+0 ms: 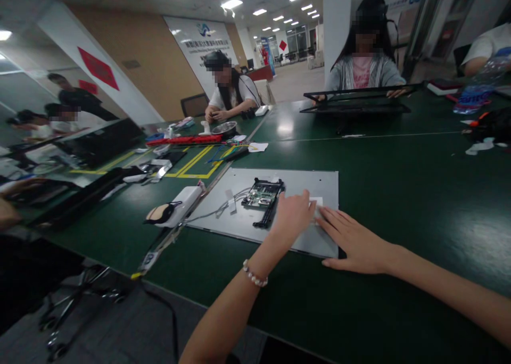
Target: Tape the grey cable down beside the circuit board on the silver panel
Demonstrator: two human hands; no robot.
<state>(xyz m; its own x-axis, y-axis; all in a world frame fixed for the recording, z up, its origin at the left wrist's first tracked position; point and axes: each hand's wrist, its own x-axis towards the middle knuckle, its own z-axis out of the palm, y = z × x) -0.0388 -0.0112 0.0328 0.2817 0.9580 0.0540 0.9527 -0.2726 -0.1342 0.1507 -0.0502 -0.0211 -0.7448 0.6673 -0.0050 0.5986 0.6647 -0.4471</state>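
Now an office-style workshop is seen. A circuit board (263,195) is laid out at a green table (399,193), and a logo sign (199,36) is mounted behind.

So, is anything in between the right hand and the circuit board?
Yes, the left hand is between the right hand and the circuit board, over the grey panel. A black bar also runs along the board's near-hand side.

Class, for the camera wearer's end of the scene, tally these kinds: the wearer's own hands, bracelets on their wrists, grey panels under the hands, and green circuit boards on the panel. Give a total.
Hands (left hand, right hand): 2
Bracelet: 1
Panel: 1
Circuit board: 1
Total: 5
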